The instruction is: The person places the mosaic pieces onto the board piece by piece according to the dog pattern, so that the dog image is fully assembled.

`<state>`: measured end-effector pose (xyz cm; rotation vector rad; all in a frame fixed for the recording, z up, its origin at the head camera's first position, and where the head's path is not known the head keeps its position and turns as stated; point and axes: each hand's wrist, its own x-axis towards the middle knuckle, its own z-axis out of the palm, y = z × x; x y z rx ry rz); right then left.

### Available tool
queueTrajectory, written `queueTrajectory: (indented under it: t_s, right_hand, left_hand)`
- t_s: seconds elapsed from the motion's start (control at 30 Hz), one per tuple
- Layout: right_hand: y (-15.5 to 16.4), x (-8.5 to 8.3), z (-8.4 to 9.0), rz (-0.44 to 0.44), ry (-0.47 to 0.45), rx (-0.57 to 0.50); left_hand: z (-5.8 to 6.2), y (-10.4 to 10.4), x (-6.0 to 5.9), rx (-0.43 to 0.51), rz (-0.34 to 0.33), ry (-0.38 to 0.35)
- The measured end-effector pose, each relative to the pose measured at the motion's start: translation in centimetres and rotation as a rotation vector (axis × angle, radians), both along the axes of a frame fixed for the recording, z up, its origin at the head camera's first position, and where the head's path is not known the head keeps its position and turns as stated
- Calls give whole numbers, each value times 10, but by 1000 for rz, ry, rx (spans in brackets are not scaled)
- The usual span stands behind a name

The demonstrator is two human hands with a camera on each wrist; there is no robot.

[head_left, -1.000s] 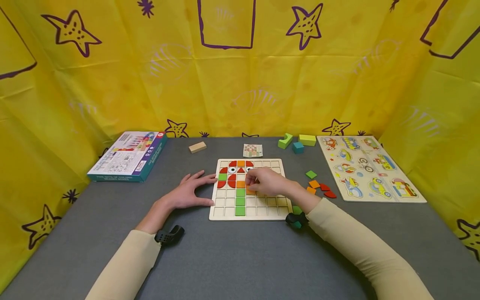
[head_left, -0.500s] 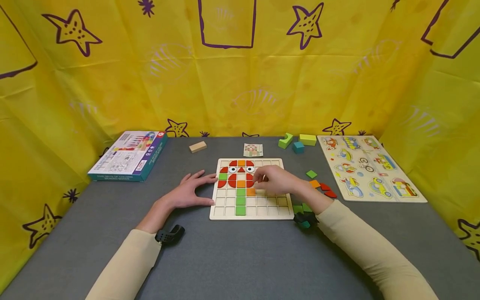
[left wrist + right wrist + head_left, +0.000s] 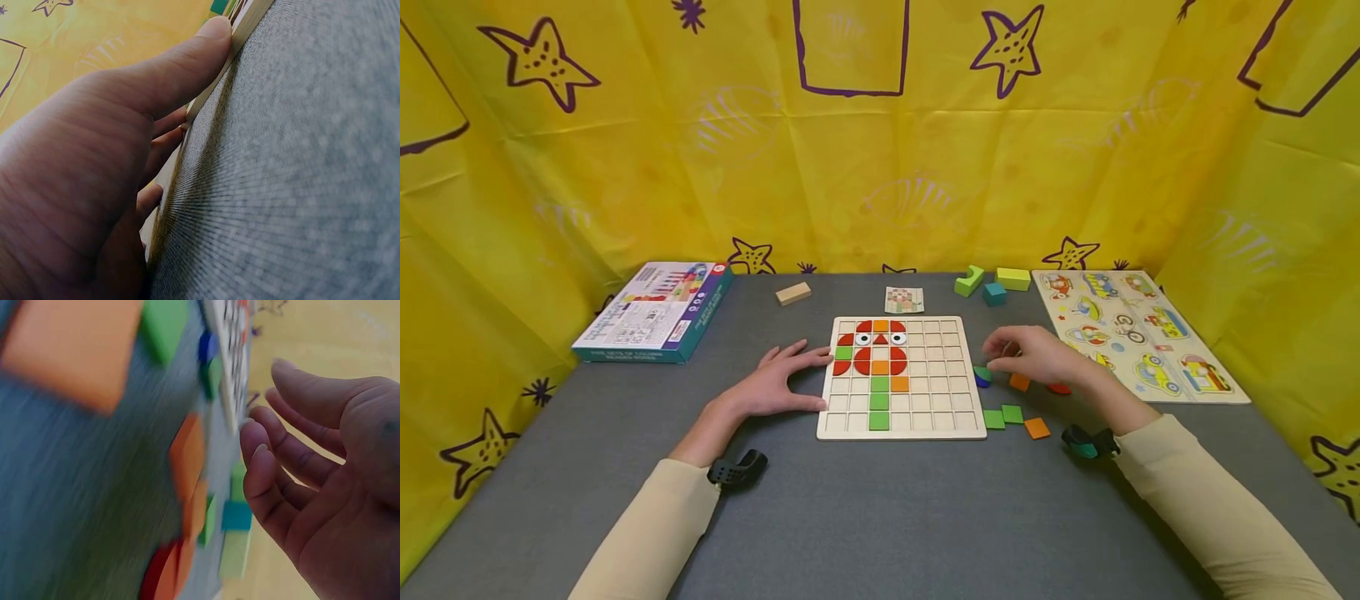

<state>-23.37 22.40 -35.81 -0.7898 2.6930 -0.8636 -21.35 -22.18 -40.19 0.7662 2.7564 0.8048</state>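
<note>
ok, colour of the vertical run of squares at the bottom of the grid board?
Green squares, on the grid board; the head view shows them best.

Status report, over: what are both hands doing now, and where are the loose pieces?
Left hand flat, touching puzzle board edge. Right hand empty, fingers relaxed, over loose tiles right of board. Nothing blocking.

Loose tiles (image 3: 1013,414) crowd the gap beside the board (image 3: 901,432).

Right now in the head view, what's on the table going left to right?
Game box → wooden block → left hand → grid board → right hand → vehicle puzzle board.
</note>
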Motion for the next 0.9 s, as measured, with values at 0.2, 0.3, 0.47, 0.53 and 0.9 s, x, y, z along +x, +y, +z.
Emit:
queueTrajectory:
  t_s: [0.2, 0.3, 0.47, 0.53, 0.9]
  right_hand:
    - [23, 3, -5, -11, 10, 49]
    - [27, 6, -7, 8, 50, 78]
    - [29, 10, -11, 15, 110, 128]
    - [29, 11, -11, 22, 109, 127]
    - [11, 9, -3, 48, 4, 29]
  left_hand:
    - [2, 0, 1, 5, -2, -2]
    - [1, 0, 0, 5, -2, -3]
    - [1, 0, 0, 4, 0, -6]
    - [2, 0, 0, 4, 2, -6]
    - [-1, -1, -1, 3, -5, -5]
